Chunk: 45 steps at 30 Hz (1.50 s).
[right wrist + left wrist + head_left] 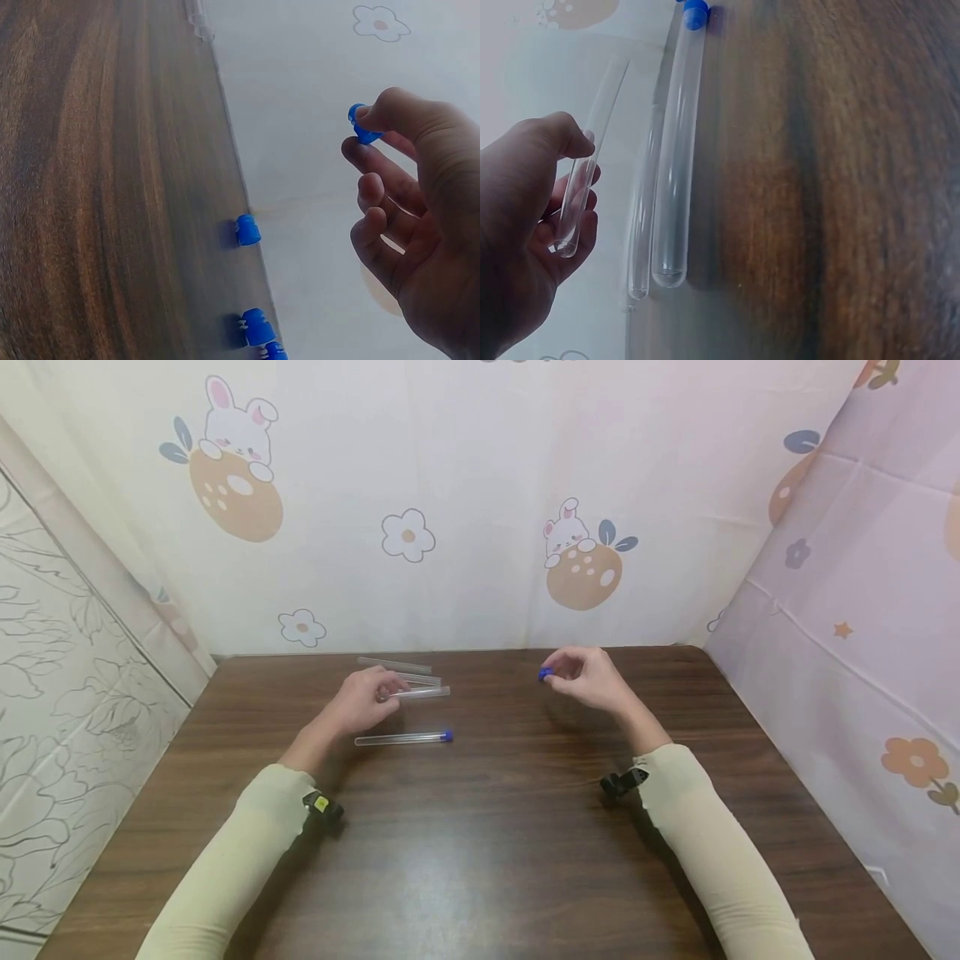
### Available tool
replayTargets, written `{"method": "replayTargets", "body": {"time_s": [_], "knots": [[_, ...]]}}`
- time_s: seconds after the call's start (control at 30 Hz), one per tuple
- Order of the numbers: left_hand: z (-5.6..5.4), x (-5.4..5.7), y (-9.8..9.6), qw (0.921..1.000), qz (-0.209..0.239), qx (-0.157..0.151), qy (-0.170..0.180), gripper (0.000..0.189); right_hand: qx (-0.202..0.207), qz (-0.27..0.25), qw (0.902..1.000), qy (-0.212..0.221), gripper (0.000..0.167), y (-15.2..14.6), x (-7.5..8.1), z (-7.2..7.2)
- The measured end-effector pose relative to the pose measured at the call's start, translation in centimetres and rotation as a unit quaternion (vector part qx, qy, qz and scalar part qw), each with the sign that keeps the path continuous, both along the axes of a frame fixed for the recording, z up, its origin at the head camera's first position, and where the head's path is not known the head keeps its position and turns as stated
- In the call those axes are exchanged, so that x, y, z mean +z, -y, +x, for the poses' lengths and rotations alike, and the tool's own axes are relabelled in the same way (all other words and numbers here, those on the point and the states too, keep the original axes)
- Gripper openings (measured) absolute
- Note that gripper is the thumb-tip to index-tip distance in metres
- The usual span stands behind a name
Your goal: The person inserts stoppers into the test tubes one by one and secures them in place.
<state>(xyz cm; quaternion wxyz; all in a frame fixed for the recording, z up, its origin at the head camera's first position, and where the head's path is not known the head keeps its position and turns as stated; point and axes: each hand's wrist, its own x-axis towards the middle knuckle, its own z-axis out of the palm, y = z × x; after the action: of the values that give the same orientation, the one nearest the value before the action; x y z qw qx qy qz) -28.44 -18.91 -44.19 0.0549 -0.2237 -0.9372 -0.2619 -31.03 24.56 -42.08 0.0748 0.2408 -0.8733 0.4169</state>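
My left hand (367,700) holds a clear test tube (604,112) between thumb and fingers, its rounded bottom towards the palm and its other end pointing right in the head view. Thumb and index finger of my right hand (588,678) pinch a small blue stopper (365,135) in the air, apart from the tube. A test tube with a blue stopper in its end (401,739) lies on the table, nearer to me than the left hand. Beyond that hand lie uncapped clear tubes (395,665), partly hidden by it.
The dark wooden table (480,827) ends at a patterned curtain (480,527) behind it. Three more blue stoppers (247,230) rest on the table in the right wrist view; the right hand hides them in the head view. Another curtain (862,635) hangs along the right side.
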Motion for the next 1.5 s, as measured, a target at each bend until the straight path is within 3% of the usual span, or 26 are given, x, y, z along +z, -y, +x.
{"method": "replayTargets", "body": {"time_s": [0.47,0.77,1.5], "knots": [[-0.1,0.7,0.4,0.9991,0.038,-0.011,-0.011,0.029,0.005,-0.009,0.9999,0.01,0.016,0.1,0.6,0.3],[-0.1,1.5,0.4,0.9992,0.04,-0.004,0.001,0.031,0.013,-0.016,0.9993,0.032,0.018,0.0,1.2,0.3],[-0.4,3.4,1.2,0.9993,0.037,-0.003,-0.002,0.029,0.002,0.003,0.9998,0.019,0.019,0.0,3.3,0.4]]}}
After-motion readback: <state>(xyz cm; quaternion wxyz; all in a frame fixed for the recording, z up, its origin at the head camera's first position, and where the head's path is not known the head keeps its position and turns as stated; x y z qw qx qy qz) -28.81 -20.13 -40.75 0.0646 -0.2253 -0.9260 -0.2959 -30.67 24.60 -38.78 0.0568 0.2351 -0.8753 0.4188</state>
